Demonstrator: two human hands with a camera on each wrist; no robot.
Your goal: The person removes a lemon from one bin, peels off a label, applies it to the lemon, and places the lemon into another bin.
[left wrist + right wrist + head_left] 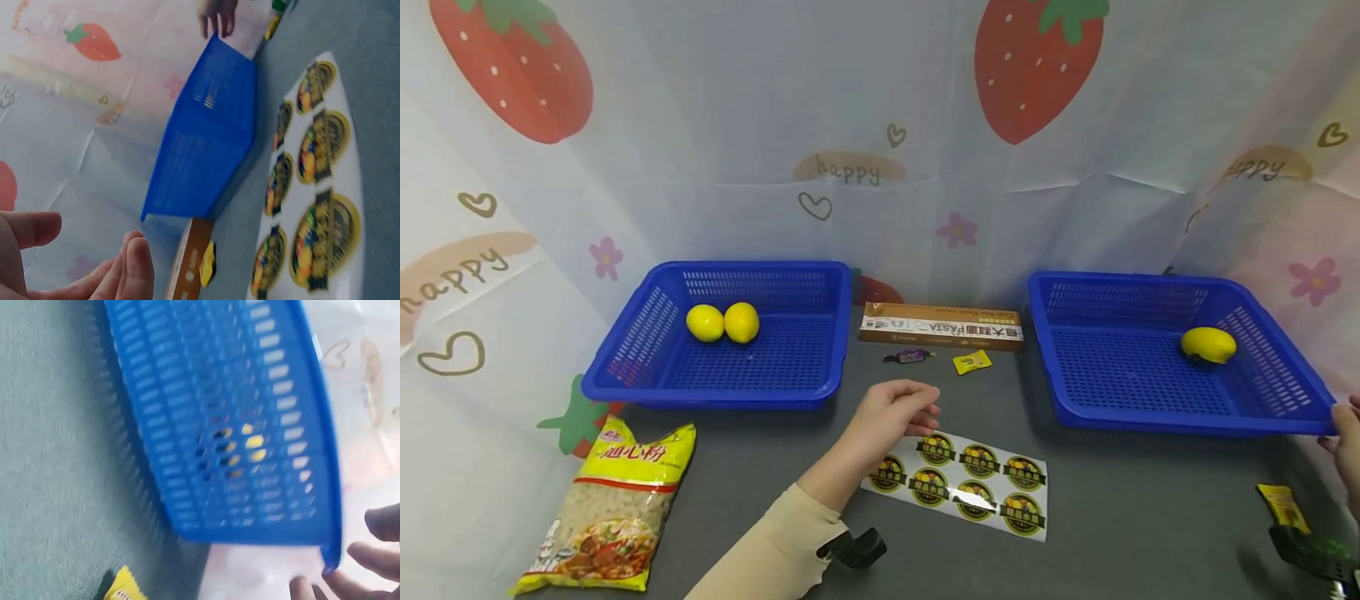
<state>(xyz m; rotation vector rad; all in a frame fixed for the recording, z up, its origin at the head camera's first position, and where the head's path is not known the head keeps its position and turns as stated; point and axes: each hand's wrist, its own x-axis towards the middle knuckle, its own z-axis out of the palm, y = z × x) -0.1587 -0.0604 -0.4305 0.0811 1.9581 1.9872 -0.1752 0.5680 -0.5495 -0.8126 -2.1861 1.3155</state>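
Note:
My left hand (891, 412) hovers just over the top edge of a white sheet of round fruit stickers (977, 487), fingers loosely bent. In the left wrist view its thumb and fingers stand apart, with nothing between them. At the right edge of the head view, my right hand (1347, 442) is at the front right corner of the right blue basket (1150, 421). Its spread fingers (369, 556) meet the basket's corner in the right wrist view. One lemon (1210, 344) lies inside that basket.
A left blue basket (722, 398) contains two lemons (741, 322). Between the baskets are a pasta box (940, 327), a purple candy (912, 357) and a yellow packet (972, 362). A pasta bag (613, 508) lies front left; another yellow packet (1283, 507) is front right.

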